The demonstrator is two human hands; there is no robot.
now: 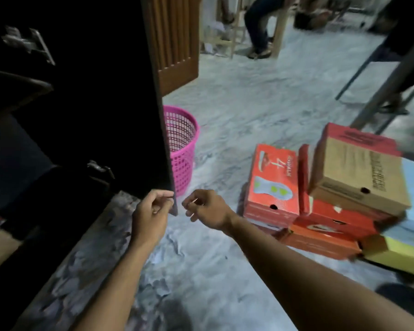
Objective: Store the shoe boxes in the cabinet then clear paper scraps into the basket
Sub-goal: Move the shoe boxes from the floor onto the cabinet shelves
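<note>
So far none of the shoe boxes (325,201) has reached the cabinet, as far as this view shows: they sit heaped on the marbled floor (237,96) to the person's right. An orange-red box marked with a 4 (271,185) leans upright at the left of the heap, a brown cardboard box (359,170) lies tilted on top of other red ones, and a yellow box (402,253) lies at the near right edge.

The dark cabinet door (120,103) stands open, and its interior is too dark to tell what is inside. At the door's lower corner the left hand (151,211) has its fingers curled and touching the edge. The right hand (206,209) hangs just beside the door with fingers loosely curled; whether it touches the door I cannot tell.

Behind the door stands the pink mesh basket (183,142), partly hidden by it. No paper scraps can be made out near the person, though pale bits lie far off under a wooden chair (227,39).

By my judgement, the storing has barely begun and the scrap-clearing is still ahead.
</note>
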